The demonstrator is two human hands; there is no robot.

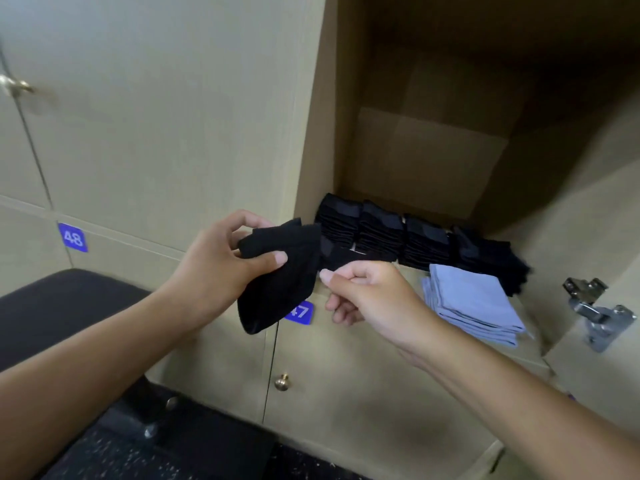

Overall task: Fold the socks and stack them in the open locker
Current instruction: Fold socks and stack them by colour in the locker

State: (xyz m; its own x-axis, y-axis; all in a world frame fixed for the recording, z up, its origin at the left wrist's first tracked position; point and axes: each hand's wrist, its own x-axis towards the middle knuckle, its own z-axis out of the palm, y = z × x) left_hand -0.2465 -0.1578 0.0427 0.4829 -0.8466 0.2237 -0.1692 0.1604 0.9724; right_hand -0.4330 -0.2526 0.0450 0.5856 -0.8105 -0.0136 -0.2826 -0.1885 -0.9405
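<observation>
Step in hand: folding, by my reading; a black sock is held in the air in front of the open locker, not yet stacked.
Left hand: thumb and fingers clamped on the sock's upper end, the rest hanging down over the blue number tag.
Right hand: fingers pinched together at the sock's right edge; whether cloth is truly between them is hard to tell.
Already in the locker: four rows of folded black socks along the shelf, with a pile of pale blue cloths just in front on the right.
Next move calls for: doubling the sock over flat, edges matched, then setting it squarely on one of the rows without toppling it.
</observation>
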